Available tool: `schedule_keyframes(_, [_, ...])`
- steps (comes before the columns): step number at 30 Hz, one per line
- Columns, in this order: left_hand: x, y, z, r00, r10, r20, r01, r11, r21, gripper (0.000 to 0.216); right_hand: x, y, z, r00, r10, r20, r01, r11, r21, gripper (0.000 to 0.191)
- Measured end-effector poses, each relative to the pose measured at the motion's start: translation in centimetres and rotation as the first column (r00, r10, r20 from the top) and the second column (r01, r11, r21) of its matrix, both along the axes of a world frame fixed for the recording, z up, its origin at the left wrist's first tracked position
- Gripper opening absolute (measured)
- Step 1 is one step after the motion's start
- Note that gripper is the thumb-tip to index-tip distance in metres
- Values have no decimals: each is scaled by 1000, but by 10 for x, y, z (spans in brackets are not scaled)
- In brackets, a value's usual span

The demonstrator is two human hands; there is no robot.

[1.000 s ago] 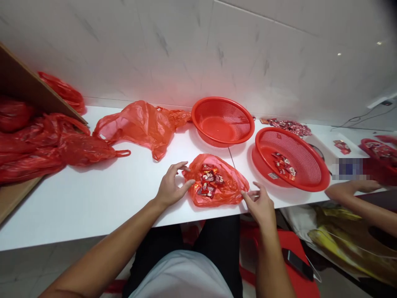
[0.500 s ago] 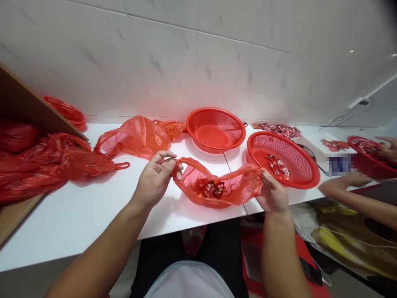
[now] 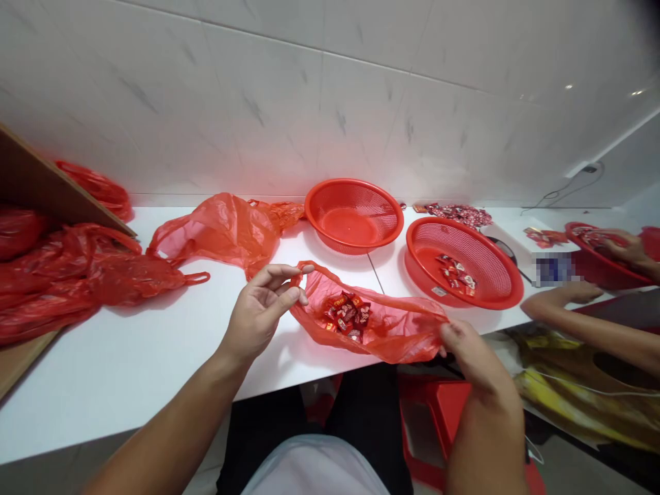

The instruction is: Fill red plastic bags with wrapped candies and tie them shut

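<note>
A thin red plastic bag (image 3: 397,330) is stretched between my two hands at the front edge of the white table (image 3: 144,344). My left hand (image 3: 260,313) pinches the bag's left rim. My right hand (image 3: 471,354) grips its right end, just past the table edge. A small heap of red wrapped candies (image 3: 346,314) lies inside the bag.
Two red mesh baskets stand behind: an empty one (image 3: 353,214) and one (image 3: 464,265) holding a few candies. A loose red bag (image 3: 221,230) and a pile of red bags (image 3: 77,275) lie at left. Another person's arm (image 3: 592,323) and a third basket (image 3: 603,258) are at right.
My hands went from resting beside the bag to lifting and stretching it by its ends. My right hand has since drawn its end down toward me.
</note>
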State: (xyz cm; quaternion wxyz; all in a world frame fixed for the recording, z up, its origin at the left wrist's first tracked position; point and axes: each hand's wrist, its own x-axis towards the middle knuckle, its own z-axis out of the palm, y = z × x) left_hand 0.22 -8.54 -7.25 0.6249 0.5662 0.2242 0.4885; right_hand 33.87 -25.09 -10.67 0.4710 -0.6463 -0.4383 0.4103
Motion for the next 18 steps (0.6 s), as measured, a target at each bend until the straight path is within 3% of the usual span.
schedule_keyframes(2, [1,0,1,1000,6,-16,-6,1000,11,24,-6,-2,4,999,18,34,-17,1000,-22,45])
schedule_keyframes(5, [1,3,8,996,76,-37,-75,996,39,24,-10,1,16,993,-121,-6,121,983,142,27])
schedule_keyframes(8, [-2,10,25,983,186,-16,-183,977,106,24,-7,9,35,944,-303,-131,329,842,428,24])
schedule_keyframes(10, [-5,15,40,974,226,8,-225,962,154,24,-7,18,51,915,-319,-248,404,719,565,22])
schedule_keyframes(11, [-6,17,47,970,241,18,-240,954,177,24,-10,23,58,911,-282,-302,412,677,611,17])
schedule_keyframes(13, [-8,19,62,964,266,24,-264,938,226,24,-18,35,71,912,-133,-387,376,645,665,8])
schedule_keyframes(18, [-6,9,92,964,257,-62,-221,912,347,28,-63,76,79,822,265,-505,215,676,705,9])
